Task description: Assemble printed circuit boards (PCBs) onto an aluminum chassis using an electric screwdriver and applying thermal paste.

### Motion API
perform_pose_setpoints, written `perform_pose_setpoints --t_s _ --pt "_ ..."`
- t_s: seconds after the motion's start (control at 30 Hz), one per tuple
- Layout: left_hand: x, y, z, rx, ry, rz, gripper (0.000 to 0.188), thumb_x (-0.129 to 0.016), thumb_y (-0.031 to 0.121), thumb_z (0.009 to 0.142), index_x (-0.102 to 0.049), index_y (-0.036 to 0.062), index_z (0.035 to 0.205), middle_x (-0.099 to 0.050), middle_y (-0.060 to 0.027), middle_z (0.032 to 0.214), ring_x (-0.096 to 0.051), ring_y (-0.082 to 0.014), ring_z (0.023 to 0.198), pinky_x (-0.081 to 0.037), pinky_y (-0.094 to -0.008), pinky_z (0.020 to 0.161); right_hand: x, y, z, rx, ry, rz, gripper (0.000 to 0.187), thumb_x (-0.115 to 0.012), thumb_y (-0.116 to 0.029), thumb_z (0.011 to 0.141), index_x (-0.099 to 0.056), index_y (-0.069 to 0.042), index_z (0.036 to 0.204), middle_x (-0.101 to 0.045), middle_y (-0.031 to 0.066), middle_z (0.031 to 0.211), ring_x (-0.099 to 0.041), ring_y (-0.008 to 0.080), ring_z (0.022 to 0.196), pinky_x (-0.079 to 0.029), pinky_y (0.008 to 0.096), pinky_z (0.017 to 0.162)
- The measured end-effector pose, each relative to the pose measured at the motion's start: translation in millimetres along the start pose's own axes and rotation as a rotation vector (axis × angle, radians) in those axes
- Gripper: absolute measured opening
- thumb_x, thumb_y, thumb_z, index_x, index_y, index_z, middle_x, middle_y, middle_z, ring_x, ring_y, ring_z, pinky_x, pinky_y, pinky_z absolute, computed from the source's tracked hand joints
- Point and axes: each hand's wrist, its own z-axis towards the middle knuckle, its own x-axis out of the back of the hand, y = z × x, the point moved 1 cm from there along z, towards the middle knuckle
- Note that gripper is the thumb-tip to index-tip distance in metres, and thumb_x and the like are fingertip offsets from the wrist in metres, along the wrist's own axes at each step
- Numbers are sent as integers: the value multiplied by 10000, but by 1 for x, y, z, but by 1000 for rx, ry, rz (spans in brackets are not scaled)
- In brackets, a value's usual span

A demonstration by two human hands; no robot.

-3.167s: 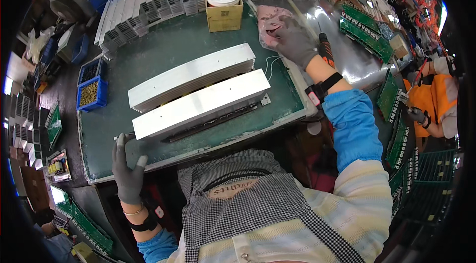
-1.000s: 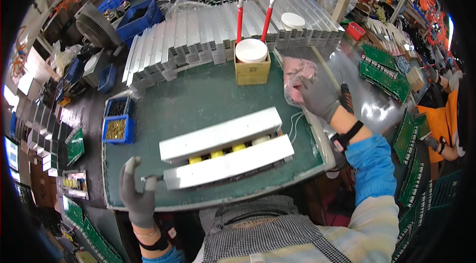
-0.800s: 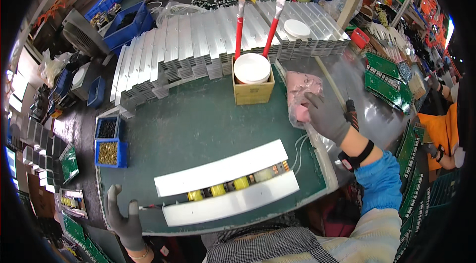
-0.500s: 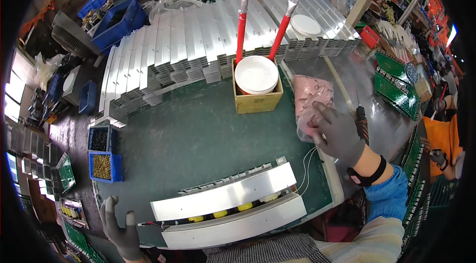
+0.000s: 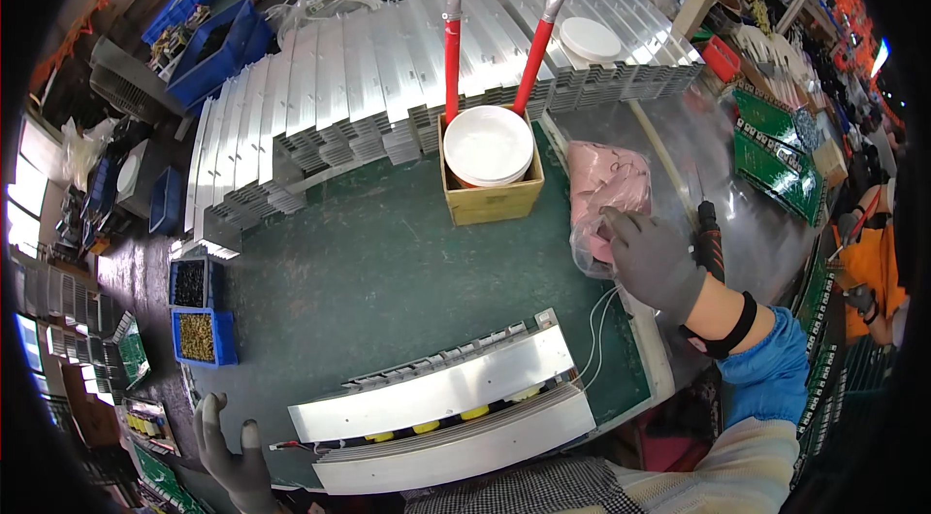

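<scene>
At the right side of the bench my gloved right hand (image 5: 655, 260) bends its fingers into the mouth of a clear plastic bag (image 5: 609, 186) of thin pink pieces. The fingertips are partly hidden there, and what they pinch cannot be made out. My gloved left hand (image 5: 233, 451) is at the near left corner, fingers apart and holding nothing. Just right of it lies a long silver metal housing (image 5: 441, 383) in two strips, with yellow parts and wires between them. A power screwdriver (image 5: 711, 240) with a dark handle lies behind my right hand.
A wooden box (image 5: 493, 204) holds a white tub (image 5: 488, 144) and two red-handled brushes (image 5: 452, 58). Stacked metal profiles (image 5: 339, 78) line the back, with a white lid (image 5: 590, 39) on top. Small blue bins (image 5: 230, 339) of screws sit at left. Another person (image 5: 866, 267) works at far right.
My right hand's fingers have curled in more closely at the bag's mouth. My left hand has hardly moved. The whole view has shifted slightly.
</scene>
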Motion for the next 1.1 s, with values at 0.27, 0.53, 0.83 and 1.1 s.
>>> perform_pose_setpoints --t_s 0.27,0.53,0.83,1.1 --pt "3 -1 -4 -19 12 36 522 -602 94 801 -486 -53 1289 -582 -185 1167 -554 -309 1100 -403 -406 979 6 7 2 22 17 -18 166 -606 -143 698 -642 -38 821 -583 91 1102 -596 232 803 -503 366 620" --pt "5 -1 -18 3 29 -16 519 -604 63 804 -478 -68 1290 -586 -191 1195 -556 -316 1121 -404 -410 989 18 12 0 -50 -61 93 222 -638 -208 724 -642 -74 900 -593 84 1137 -619 263 881 -524 389 662" --pt "13 -2 -39 -25 56 -35 505 -576 42 813 -479 -67 1296 -588 -192 1196 -564 -312 1117 -409 -410 986 10 -8 -3 -6 -25 14 164 -682 -149 696 -619 -47 807 -521 132 1252 -544 305 1092 -470 405 859" --pt "22 -6 -59 -15 82 -83 511 -566 4 793 -483 -68 1292 -589 -186 1193 -561 -303 1125 -410 -403 985 3 -5 -16 -13 4 61 137 -661 -101 707 -668 -46 832 -533 124 1199 -535 320 1093 -454 403 896"
